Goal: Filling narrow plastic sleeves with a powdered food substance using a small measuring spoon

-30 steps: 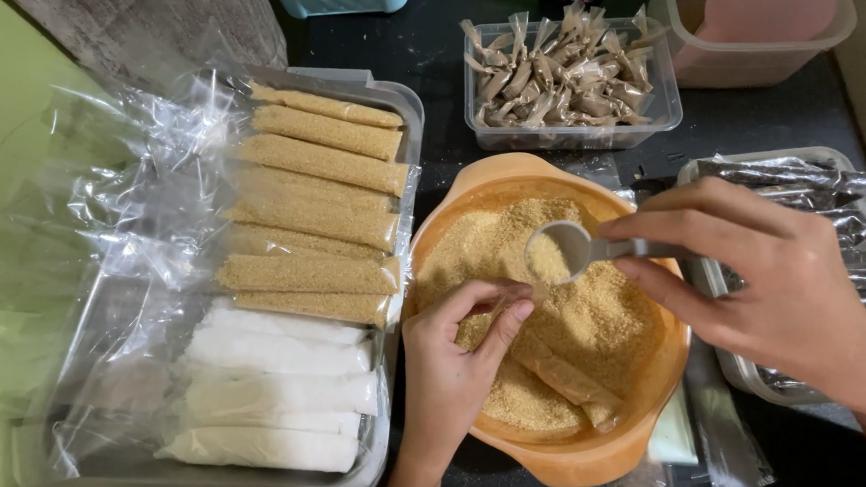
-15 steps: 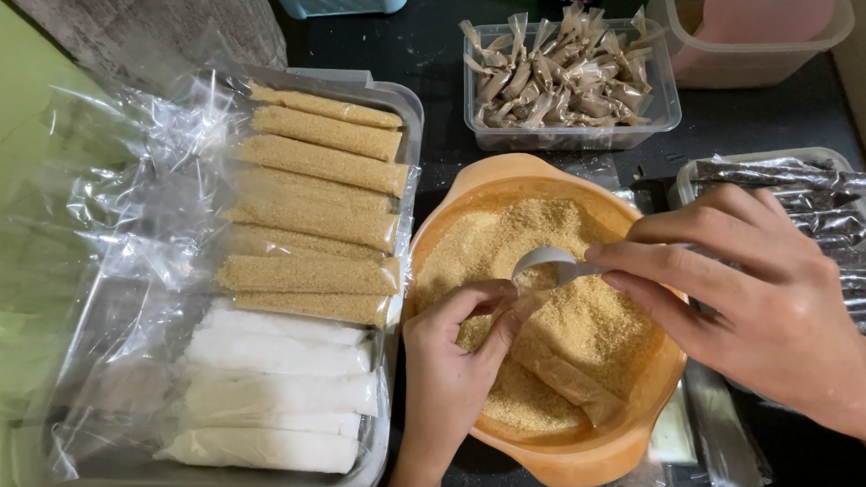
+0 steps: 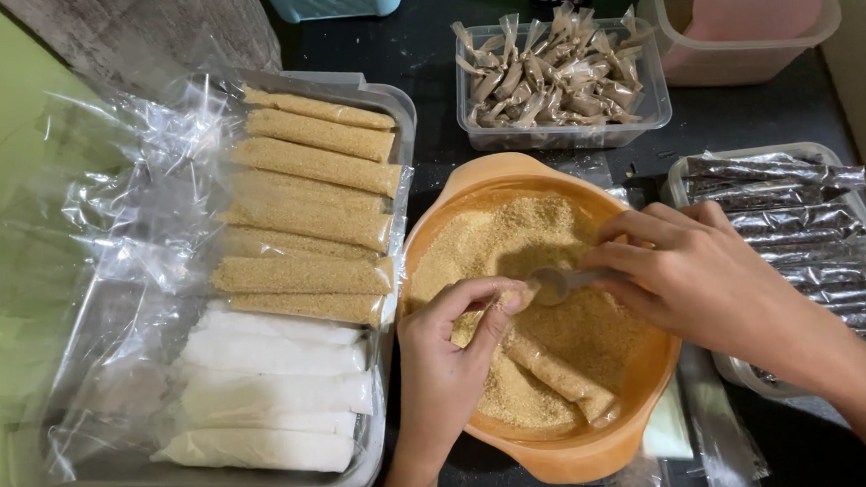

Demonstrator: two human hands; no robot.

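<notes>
- Because it lies half sunk in the crumbs, the narrow plastic tube (image 3: pixel 558 374) being filled rests slanted inside the orange bowl (image 3: pixel 566 456), toward its near right side, its open end raised toward the left hand (image 3: pixel 441 368).
- The left hand's grip is pinched nearly closed: thumb and forefinger meet on the tube's mouth, apparently to hold the thin film open and steady where the spoon (image 3: pixel 554 284) comes in.
- The right hand (image 3: pixel 701 282) has its grip curled tight on the spoon's handle, the bowl of the spoon tipped just beside the left fingertips, so that whatever misses the opening would fall back into the crumbs.
- The golden crumbs (image 3: pixel 513 239) fill the orange bowl almost to its rim, which keeps the supply directly under both hands.
- To the left, a grey tray (image 3: pixel 389 96) lined with loose clear plastic holds finished tubes laid side by side: crumb-filled ones (image 3: pixel 315 206) at the far end, white-filled ones (image 3: pixel 271 384) at the near end, sorted by kind.
- To the right, another tray (image 3: pixel 762 384) holds dark-filled tubes (image 3: pixel 802 221), stacked flat, partly hidden by the right forearm.
- Beyond the bowl, a clear box (image 3: pixel 562 137) holds small twisted wrapped pieces, and a clear tub with something pink (image 3: pixel 749 8) inside stands at the far right of the dark counter (image 3: pixel 422 64).
</notes>
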